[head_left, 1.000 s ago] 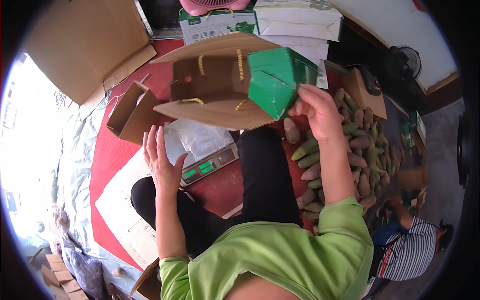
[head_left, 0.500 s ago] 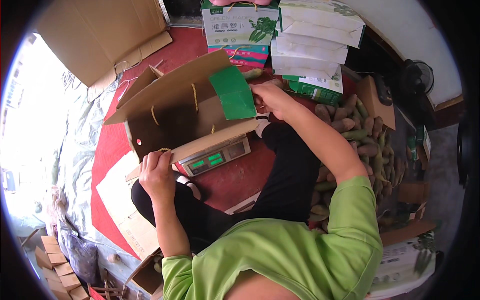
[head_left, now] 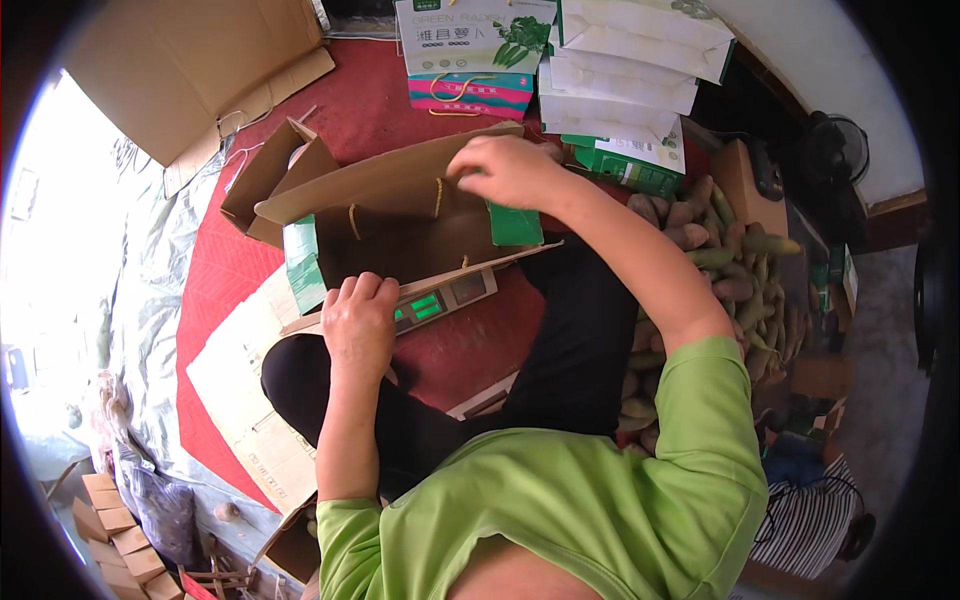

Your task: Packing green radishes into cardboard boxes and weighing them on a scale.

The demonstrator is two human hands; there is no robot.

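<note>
A cardboard carton (head_left: 395,240) with yellow rope handles and green end flaps lies with its top open before me, over a weighing scale (head_left: 470,290) with lit green displays. My left hand (head_left: 360,320) is closed over the carton's near panel edge, fingertips on top. My right hand (head_left: 510,172) is held over the right part of the raised far panel (head_left: 370,180), fingers bent and a little apart with nothing visible between them. Whether its fingertips touch the panel is unclear. The carton's left green flap (head_left: 303,260) stands up; the right green flap (head_left: 515,226) leans inward.
Green radishes (head_left: 735,260) are heaped right of my leg. White printed cartons (head_left: 625,100) and a carton with a radish picture (head_left: 475,40) stand at the back. Another brown carton (head_left: 265,185) lies at left, near flat cardboard (head_left: 235,370). Striped cloth (head_left: 810,525) shows lower right.
The carton has shifted right, and its left green flap now shows. My right hand has left the right flap and moved left over the far panel. My left hand has moved right.
</note>
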